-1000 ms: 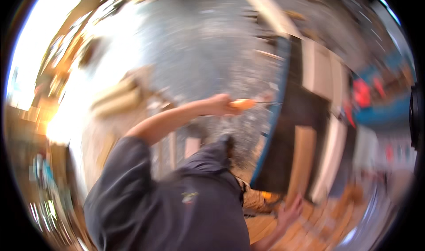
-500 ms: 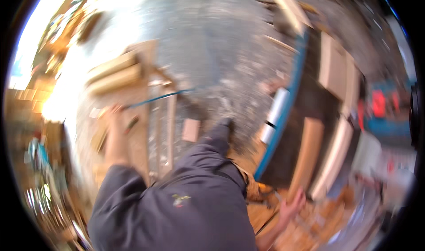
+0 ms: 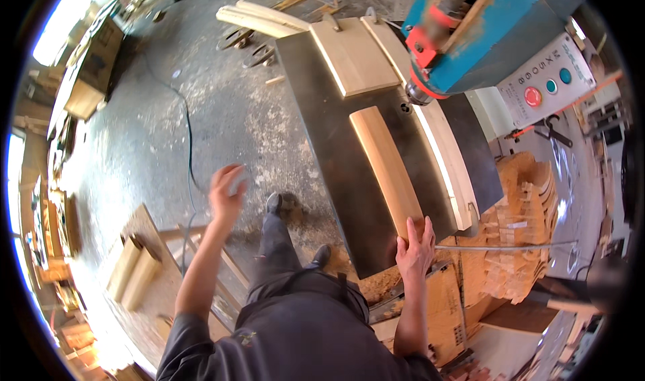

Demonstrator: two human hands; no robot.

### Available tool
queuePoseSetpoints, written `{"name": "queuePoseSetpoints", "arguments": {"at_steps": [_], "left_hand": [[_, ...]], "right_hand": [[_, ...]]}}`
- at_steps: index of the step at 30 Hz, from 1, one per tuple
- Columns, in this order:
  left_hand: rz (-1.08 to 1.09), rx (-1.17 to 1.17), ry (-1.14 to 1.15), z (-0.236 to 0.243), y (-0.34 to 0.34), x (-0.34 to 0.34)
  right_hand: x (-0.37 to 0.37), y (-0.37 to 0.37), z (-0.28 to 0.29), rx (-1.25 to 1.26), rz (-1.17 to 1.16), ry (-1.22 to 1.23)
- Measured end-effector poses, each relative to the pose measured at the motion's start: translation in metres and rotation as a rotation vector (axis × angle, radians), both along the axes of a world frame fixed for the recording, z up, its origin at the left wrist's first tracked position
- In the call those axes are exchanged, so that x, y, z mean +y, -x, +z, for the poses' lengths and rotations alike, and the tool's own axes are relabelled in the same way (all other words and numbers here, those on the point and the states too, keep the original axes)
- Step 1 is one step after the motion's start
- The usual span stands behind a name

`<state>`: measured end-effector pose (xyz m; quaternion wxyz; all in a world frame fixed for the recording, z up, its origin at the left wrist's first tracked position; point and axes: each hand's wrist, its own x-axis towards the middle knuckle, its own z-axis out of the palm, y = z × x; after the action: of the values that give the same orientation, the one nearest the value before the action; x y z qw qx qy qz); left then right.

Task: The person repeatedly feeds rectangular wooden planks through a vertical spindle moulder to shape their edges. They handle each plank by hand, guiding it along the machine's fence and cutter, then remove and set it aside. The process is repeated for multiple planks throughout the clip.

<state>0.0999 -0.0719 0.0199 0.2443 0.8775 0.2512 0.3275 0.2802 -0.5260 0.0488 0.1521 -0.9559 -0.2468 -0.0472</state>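
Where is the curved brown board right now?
The curved brown board lies right of centre in the head view, on the dark table, left of the long pale strip, with the right hand at its near end.

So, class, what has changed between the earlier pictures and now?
The left hand has let go of the orange-handled tool and come back rightward, empty, from the plywood top. The wooden piece seems to have slid away from the person, nearer the wide board on the dark table. The right hand keeps its fingers at the piece's near end.
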Motion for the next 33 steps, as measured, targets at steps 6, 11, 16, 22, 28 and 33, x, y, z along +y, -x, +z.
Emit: {"name": "queuePoseSetpoints", "arguments": {"at_steps": [6,11,16,22,28,33], "left_hand": [[-0.631,-0.062,-0.253,0.009,-0.258,0.012],[-0.930,-0.035,-0.327,0.011,-0.361,0.025],[-1.161,0.044,-0.311,-0.002,-0.410,0.037],[-1.144,-0.110,-0.268,0.001,-0.422,0.035],[-1.136,-0.090,-0.268,0.015,-0.436,0.031],[-1.183,-0.025,-0.269,0.017,-0.451,0.034]], "right_hand": [[0.042,-0.018,-0.016,-0.105,-0.137,0.084],[0.071,-0.013,-0.017,-0.209,-0.498,0.195],[0.067,-0.016,-0.043,-0.270,-0.620,0.029],[0.079,-0.037,-0.033,-0.280,-0.672,0.098],[0.093,-0.053,-0.033,-0.339,-0.656,0.163],[0.097,-0.067,-0.030,-0.389,-0.582,0.119]]}}
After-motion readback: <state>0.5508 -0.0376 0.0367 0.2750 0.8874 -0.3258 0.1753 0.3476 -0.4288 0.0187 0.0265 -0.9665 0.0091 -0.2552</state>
